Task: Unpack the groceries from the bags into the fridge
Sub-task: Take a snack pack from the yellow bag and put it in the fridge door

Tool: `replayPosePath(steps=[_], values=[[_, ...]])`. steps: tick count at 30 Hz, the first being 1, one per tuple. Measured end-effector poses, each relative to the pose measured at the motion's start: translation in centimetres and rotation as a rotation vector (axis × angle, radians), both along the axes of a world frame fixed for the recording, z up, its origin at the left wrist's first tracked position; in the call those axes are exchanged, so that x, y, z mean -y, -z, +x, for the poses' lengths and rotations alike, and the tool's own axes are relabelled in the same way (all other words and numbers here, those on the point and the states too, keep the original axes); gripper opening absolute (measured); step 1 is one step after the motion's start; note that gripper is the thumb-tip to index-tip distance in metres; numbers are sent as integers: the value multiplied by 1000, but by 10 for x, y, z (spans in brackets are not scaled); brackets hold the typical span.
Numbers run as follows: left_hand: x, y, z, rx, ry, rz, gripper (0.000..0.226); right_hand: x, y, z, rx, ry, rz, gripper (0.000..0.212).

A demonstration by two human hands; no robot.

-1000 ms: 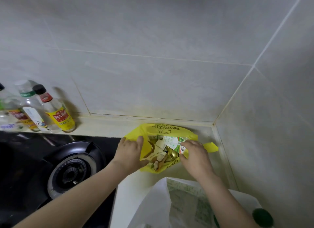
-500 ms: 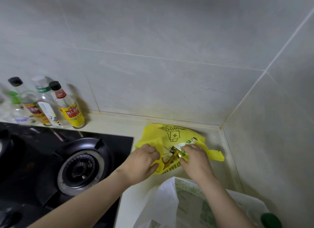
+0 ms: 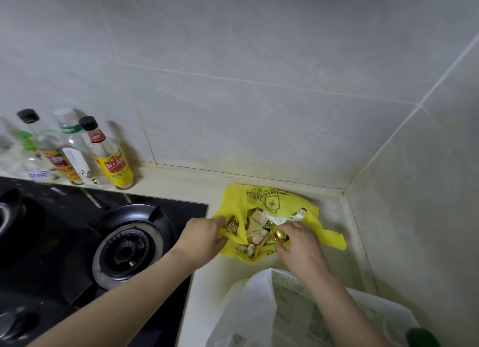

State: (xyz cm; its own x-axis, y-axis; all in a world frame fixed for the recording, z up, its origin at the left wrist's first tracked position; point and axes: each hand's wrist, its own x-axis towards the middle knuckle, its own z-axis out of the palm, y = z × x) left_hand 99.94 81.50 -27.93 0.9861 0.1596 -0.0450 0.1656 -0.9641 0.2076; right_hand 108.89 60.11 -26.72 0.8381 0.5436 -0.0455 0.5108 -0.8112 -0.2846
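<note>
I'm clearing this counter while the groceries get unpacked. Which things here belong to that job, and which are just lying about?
For the job:
yellow bag, gripped at its mouth by the left hand and right hand
packets inside it
white bag in front

Lying about:
bottles by the wall
burner

Sauce bottles (image 3: pixel 114 165) behind black gas hob (image 3: pixel 188 210), tiled wall (image 3: pixel 259 113).

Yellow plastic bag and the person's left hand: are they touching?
Touching. The head view shows the left hand pinching the left rim of the yellow plastic bag between thumb and fingers.
</note>
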Motion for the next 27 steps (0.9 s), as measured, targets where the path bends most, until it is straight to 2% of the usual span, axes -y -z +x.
replayPosePath(steps=[2, 4, 7, 9, 11, 13, 18, 24, 27], values=[[-8, -7, -10, 195, -75, -210, 33, -2, 1, 0, 3, 3, 9, 31], [-12, -15, -20, 335, -121, -331, 32, -3, 1, 1, -1, 5, 14, 31], [-16, -27, -28, 410, -89, -425, 33, -8, 1, 0, -4, -13, 5, 32], [-19, -28, -28, 370, 5, -350, 38, -12, -1, -1, -9, -25, 7, 33], [-24, -21, -24, 235, 116, -160, 40, -16, -2, -2, -13, -38, 1, 34], [-27, -14, -21, 78, 97, -48, 38, -20, -2, -2, -16, -53, -7, 33], [-27, -12, -20, -137, -154, -5, 40, -28, 4, -3, -18, -78, -50, 33], [-39, 18, -24, -203, -218, -31, 58, -49, 14, -1, -66, -108, -171, 31], [-40, 27, -25, -230, -215, -30, 64, -62, 25, 1, -150, -89, -200, 33]])
